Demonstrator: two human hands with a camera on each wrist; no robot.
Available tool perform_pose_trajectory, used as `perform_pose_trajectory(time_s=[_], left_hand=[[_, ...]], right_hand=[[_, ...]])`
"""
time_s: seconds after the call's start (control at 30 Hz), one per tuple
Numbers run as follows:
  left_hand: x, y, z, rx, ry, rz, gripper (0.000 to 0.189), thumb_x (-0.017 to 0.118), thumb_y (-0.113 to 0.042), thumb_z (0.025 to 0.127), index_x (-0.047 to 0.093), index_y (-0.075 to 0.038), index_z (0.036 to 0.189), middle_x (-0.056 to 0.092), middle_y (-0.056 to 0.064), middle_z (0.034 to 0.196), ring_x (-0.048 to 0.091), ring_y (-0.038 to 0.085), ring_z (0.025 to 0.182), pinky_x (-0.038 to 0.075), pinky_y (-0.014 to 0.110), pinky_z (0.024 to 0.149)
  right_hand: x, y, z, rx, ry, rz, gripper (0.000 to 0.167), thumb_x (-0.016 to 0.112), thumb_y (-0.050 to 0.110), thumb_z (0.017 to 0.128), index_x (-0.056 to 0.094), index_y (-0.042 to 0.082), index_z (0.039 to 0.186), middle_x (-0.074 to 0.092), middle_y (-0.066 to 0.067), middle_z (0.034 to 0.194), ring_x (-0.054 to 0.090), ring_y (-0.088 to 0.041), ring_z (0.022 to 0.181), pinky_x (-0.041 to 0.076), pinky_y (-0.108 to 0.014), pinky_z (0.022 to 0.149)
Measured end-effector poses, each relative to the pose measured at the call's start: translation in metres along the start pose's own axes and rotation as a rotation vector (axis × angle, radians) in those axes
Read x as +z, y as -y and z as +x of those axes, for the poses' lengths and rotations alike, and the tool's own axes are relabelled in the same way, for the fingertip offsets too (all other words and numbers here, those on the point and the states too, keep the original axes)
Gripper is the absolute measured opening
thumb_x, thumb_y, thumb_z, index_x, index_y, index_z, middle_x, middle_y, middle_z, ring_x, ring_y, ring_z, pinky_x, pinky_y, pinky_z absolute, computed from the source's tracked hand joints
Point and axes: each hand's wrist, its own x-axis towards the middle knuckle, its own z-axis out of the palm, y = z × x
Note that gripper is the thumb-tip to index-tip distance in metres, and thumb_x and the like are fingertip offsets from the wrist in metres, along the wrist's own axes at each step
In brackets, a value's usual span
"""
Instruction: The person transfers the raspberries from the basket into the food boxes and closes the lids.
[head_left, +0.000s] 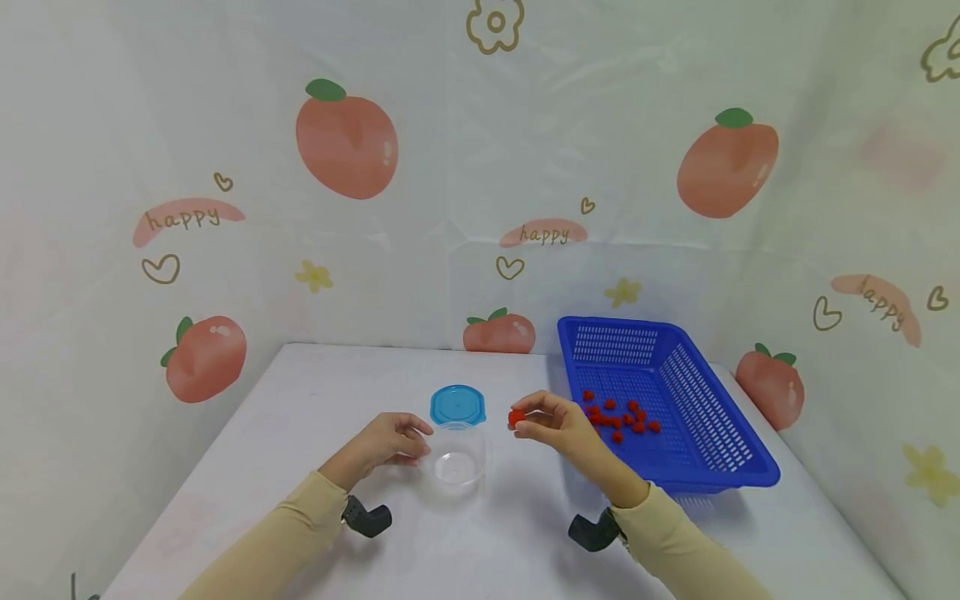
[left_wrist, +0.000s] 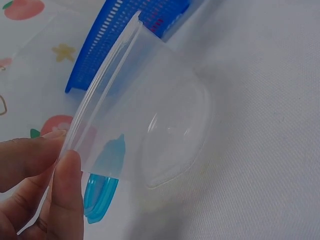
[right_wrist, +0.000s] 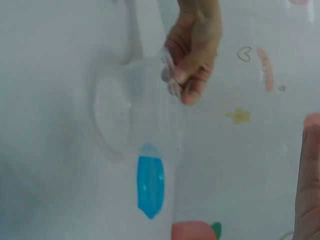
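Between thumb and fingers, my left hand [head_left: 390, 439] pinches the rim of a clear plastic tub [head_left: 456, 462]. In the left wrist view the tub [left_wrist: 165, 115] looks see-through, with a round base over the white table. My right hand [head_left: 553, 422] holds a small red ball [head_left: 516, 417] at its fingertips, a short way right of the tub. In the right wrist view only part of the right hand [right_wrist: 307, 185] shows, and the ball is out of sight. Just behind the tub lies a blue lid [head_left: 457, 404], flat on the table.
A blue plastic basket [head_left: 720, 400] with slotted walls stands at the right of the white table [head_left: 315, 383]. Several small red balls [head_left: 633, 417] lie inside it, partly behind my right hand. A patterned curtain [head_left: 450, 150] hangs behind the table.
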Motion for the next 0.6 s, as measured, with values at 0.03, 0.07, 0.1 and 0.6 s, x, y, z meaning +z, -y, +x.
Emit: perform_pose_trajectory(time_s=[0.03, 0.07, 0.1, 0.6], left_hand=[[0.000, 0.000, 0.000, 0.000, 0.000, -0.001, 0.029, 0.072, -0.003, 0.082, 0.064, 0.001, 0.110, 0.063, 0.008, 0.087, 0.063, 0.017, 0.073, 0.059, 0.029, 0.068], [0.000, 0.000, 0.000, 0.001, 0.000, -0.002, 0.029, 0.072, -0.003, 0.082, 0.064, 0.001, 0.110, 0.063, 0.008, 0.087, 0.063, 0.017, 0.073, 0.059, 0.029, 0.068], [0.000, 0.000, 0.000, 0.002, 0.002, -0.002, 0.029, 0.072, -0.003, 0.082, 0.064, 0.001, 0.110, 0.063, 0.008, 0.087, 0.063, 0.017, 0.073, 0.059, 0.029, 0.068], [-0.003, 0.001, -0.001, 0.017, 0.034, -0.016, 0.033, 0.072, -0.001, 0.081, 0.062, 0.004, 0.112, 0.063, 0.008, 0.086, 0.065, 0.016, 0.075, 0.058, 0.028, 0.068]], right_hand=[[0.004, -0.002, 0.000, 0.003, 0.007, 0.002, 0.038, 0.066, 0.011, 0.090, 0.054, -0.012, 0.117, 0.063, -0.008, 0.105, 0.068, -0.009, 0.091, 0.056, -0.027, 0.086], [0.007, -0.005, 0.001, 0.008, 0.015, 0.001, 0.037, 0.066, 0.010, 0.091, 0.054, -0.012, 0.117, 0.063, -0.010, 0.106, 0.068, -0.009, 0.091, 0.056, -0.027, 0.086], [0.010, -0.007, 0.002, 0.015, 0.021, 0.001, 0.036, 0.066, 0.010, 0.091, 0.054, -0.012, 0.117, 0.063, -0.013, 0.106, 0.068, -0.010, 0.091, 0.056, -0.027, 0.086], [0.037, -0.045, 0.016, 0.109, -0.051, 0.007, 0.035, 0.069, 0.017, 0.089, 0.060, -0.006, 0.114, 0.064, -0.022, 0.111, 0.065, -0.038, 0.100, 0.055, -0.026, 0.088]])
